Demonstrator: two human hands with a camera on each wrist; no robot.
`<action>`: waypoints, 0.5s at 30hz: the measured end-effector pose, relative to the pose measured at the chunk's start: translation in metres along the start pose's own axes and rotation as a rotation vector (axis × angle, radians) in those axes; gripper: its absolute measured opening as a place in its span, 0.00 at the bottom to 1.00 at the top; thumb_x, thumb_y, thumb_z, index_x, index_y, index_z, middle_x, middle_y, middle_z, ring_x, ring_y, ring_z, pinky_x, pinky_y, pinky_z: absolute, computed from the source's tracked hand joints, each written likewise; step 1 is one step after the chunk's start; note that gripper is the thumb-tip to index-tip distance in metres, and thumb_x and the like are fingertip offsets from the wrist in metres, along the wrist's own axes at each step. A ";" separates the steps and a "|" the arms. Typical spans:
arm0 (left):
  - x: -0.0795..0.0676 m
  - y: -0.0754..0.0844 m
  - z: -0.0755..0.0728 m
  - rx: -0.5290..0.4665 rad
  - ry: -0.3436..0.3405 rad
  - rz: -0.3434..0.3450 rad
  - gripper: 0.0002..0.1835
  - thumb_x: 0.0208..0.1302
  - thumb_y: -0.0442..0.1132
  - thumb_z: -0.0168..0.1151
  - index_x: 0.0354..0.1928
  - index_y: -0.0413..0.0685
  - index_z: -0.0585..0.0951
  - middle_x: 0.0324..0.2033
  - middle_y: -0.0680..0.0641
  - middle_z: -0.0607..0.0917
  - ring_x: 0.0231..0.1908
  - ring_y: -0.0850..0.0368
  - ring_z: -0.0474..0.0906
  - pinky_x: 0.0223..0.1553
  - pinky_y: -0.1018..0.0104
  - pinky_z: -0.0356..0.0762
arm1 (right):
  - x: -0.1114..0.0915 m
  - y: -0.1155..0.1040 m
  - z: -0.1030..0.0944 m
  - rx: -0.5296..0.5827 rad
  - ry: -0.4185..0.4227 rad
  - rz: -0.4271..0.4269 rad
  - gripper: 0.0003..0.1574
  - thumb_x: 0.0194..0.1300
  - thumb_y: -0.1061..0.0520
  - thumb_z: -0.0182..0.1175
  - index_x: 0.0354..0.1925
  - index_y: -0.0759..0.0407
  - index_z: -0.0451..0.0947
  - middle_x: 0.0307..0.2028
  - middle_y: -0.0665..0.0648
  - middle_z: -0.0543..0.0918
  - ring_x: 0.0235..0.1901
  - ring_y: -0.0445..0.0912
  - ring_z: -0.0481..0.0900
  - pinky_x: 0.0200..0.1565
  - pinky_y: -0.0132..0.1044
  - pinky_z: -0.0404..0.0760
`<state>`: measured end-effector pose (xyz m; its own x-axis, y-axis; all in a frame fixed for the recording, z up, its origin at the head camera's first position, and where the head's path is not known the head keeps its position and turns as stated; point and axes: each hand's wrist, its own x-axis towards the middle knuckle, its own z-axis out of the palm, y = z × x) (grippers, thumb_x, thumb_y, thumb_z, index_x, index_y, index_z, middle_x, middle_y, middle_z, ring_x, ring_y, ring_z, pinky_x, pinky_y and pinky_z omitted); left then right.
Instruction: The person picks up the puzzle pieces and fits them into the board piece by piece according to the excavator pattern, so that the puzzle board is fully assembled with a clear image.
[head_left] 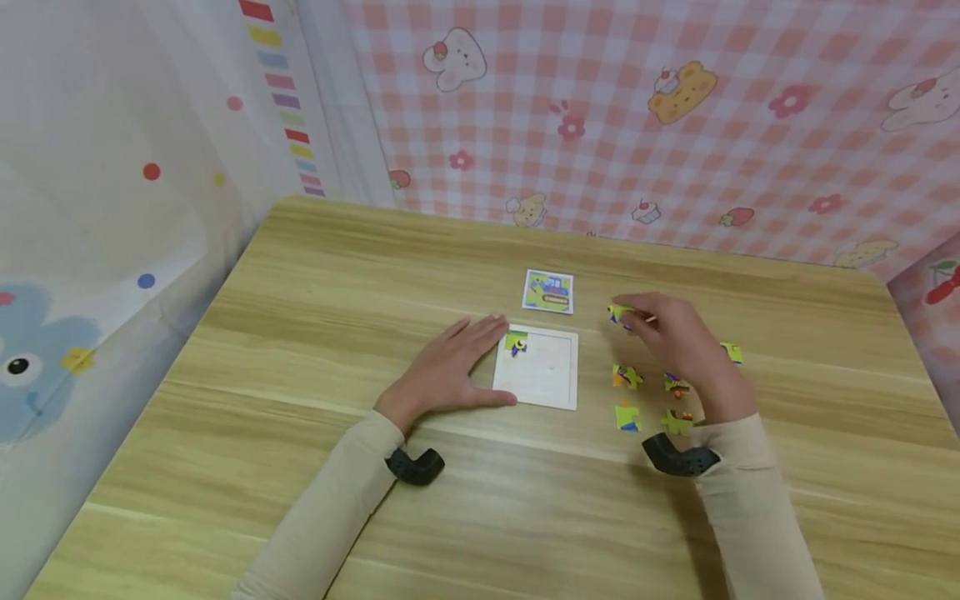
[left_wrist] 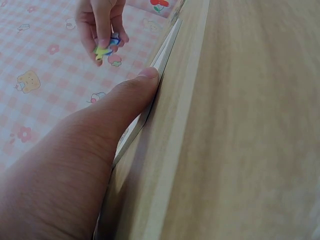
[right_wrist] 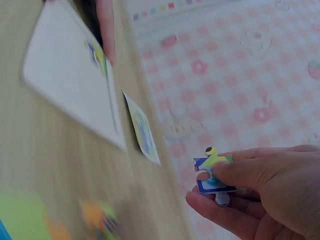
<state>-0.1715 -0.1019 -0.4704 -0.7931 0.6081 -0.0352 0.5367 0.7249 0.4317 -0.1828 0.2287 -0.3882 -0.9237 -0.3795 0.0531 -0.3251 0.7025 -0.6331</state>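
My left hand (head_left: 446,371) rests with straight, spread fingers at the left side of a white square puzzle board (head_left: 543,375); the thumb touches the board's near edge. One jigsaw piece with a yellow and purple picture (head_left: 516,343) lies in the board's far left corner. Above the table, right of the board, my right hand (head_left: 675,333) pinches another jigsaw piece (right_wrist: 212,160) between thumb and fingers. That piece is green, yellow and blue, and its tabs stick out past the fingertips. The left fingertips are mostly hidden in the left wrist view.
A small picture card (head_left: 548,292) of a digger lies just behind the board. Several loose jigsaw pieces (head_left: 627,377) are spread right of the board, some partly under the right forearm. Black wrist cameras (head_left: 416,467) sit on both sleeves. A checked cloth (head_left: 600,108) hangs behind the wooden table (head_left: 360,292).
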 end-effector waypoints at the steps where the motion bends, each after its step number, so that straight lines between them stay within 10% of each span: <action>1: 0.000 0.000 0.000 0.000 0.001 0.000 0.61 0.57 0.78 0.61 0.83 0.50 0.53 0.82 0.54 0.52 0.80 0.62 0.44 0.80 0.64 0.33 | 0.002 -0.003 0.005 0.025 -0.005 0.013 0.19 0.76 0.65 0.58 0.61 0.72 0.80 0.51 0.69 0.86 0.43 0.58 0.86 0.47 0.53 0.87; 15: 0.000 0.000 -0.001 -0.013 -0.008 -0.006 0.61 0.58 0.78 0.60 0.83 0.51 0.52 0.82 0.55 0.52 0.80 0.62 0.44 0.80 0.65 0.31 | 0.023 -0.024 0.062 0.214 0.025 0.089 0.13 0.72 0.61 0.65 0.52 0.65 0.87 0.42 0.60 0.87 0.37 0.50 0.82 0.39 0.33 0.84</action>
<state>-0.1718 -0.1021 -0.4696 -0.7942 0.6060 -0.0448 0.5277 0.7245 0.4434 -0.1833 0.1653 -0.4197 -0.9524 -0.3048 0.0067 -0.1937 0.5879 -0.7854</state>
